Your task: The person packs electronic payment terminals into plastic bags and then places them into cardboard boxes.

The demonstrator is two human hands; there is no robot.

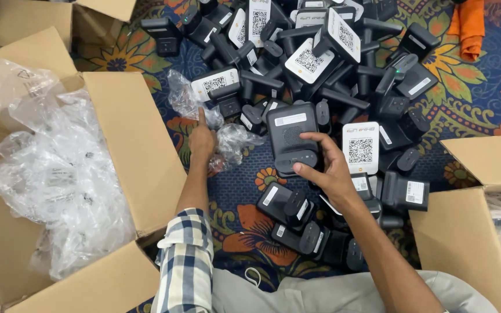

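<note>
**Hands at the heap of black devices**

In the centre of the frame our right hand (327,168) is closed around a black speaker-like device (292,138), thumb under its lower edge and fingers along its right side, holding it face up just above the heap. Our left hand (202,141), left of centre, reaches forward with the forefinger stretched out and the other fingers loosely curled; it holds nothing firmly and rests against a crumpled clear plastic bag (227,142) lying on the patterned floral rug (471,98). The two hands are well apart, with the bag between them.

Behind the held device, across the upper middle of the frame, lies a large pile of black devices (320,64), many with white square-coded cards, some tipped on their sides. More of them lie near our right forearm in the lower centre.

At the left stands an open cardboard box (140,145) filled with empty clear bags. A second cardboard box (465,232) sits at the lower right, and an orange cloth (469,26) lies at the upper right.
</note>
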